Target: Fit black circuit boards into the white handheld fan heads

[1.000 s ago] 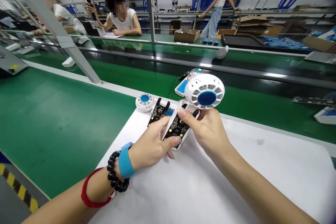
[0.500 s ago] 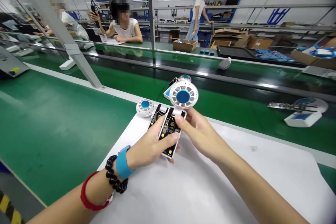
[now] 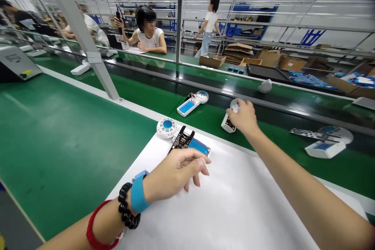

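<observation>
My right hand (image 3: 243, 116) reaches out over the green belt, its fingers closed round the round head of a white handheld fan (image 3: 227, 125). Part of a dark circuit board shows in that fan's body; the rest is behind my hand. Over the white sheet hovers my left hand (image 3: 175, 170), empty, with its fingers loosely bent and apart. Just beyond it lies another handheld fan (image 3: 166, 127) with a blue-centred head. Its black circuit board (image 3: 182, 140) and a blue battery (image 3: 199, 146) are partly hidden by my left hand.
An opened fan (image 3: 189, 106) with a blue battery lies on the green belt (image 3: 146, 97). Farther right on it is a fan with a metal strip (image 3: 326, 148). A slanted post (image 3: 96, 62) stands at left. Across the line, one person sits and another stands.
My right hand has carried the fan from above the sheet forward and right to the belt. My left hand has let go of it and stays over the sheet.
</observation>
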`<action>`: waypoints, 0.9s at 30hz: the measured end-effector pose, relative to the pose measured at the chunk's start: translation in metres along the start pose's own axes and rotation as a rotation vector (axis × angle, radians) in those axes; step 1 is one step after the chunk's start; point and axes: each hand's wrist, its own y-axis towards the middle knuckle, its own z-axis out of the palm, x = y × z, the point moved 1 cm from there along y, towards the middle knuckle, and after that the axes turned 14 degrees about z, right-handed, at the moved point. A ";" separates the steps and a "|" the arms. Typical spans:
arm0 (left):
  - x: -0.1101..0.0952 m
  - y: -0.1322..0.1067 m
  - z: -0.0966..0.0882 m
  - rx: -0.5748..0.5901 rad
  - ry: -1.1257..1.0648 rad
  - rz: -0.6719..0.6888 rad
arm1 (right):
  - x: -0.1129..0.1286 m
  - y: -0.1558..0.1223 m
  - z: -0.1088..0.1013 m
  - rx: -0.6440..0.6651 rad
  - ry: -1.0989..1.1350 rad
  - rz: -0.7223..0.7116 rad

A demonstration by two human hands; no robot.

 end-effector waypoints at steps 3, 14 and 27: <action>0.004 -0.001 0.003 -0.025 0.002 0.017 | 0.040 0.010 0.041 0.136 -0.291 -0.255; 0.007 0.002 -0.005 -0.087 -0.029 0.015 | 0.135 0.028 0.105 0.277 -0.860 -0.656; -0.008 0.000 -0.003 -0.295 -0.654 0.115 | 0.096 -0.165 -0.005 -0.389 -0.517 -1.182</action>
